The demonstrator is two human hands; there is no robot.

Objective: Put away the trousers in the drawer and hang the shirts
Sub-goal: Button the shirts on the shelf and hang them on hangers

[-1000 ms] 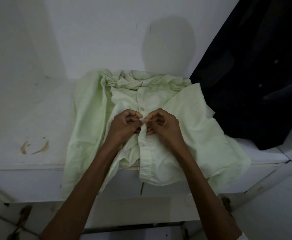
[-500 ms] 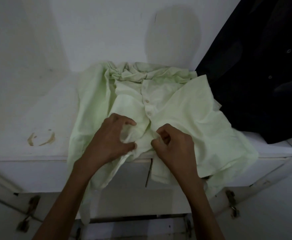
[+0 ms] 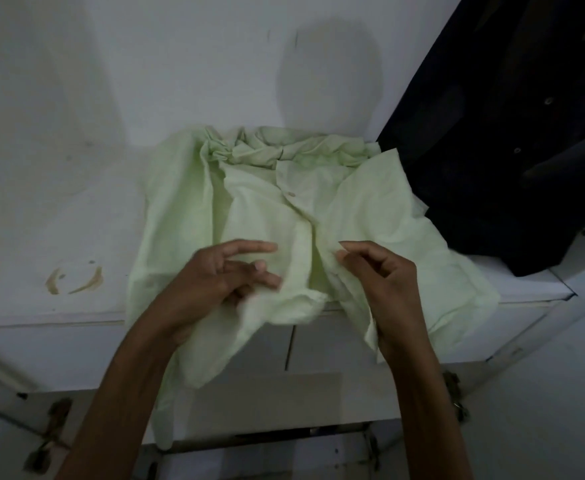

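Note:
A light green button shirt [image 3: 370,216] lies front-up on a white shelf top [image 3: 59,216], its collar bunched against the back wall and its lower hem hanging over the front edge. The two front panels are parted below one visible button. My left hand [image 3: 221,275] rests on the left panel near the hem with its fingers stretched out and apart; it is blurred. My right hand [image 3: 377,271] has its fingers curled, pinching the edge of the right panel. No trousers are in view.
A dark buttoned garment [image 3: 509,150] hangs at the right, its lower end resting on the shelf beside the green shirt. A brown ring stain [image 3: 72,278] marks the shelf at left. White drawer fronts [image 3: 353,344] sit below the edge, with metal hinges lower down.
My hands moved from the placket's middle down to the hem and then apart. The shirt front is now parted at the bottom, and my left hand's fingers have spread open.

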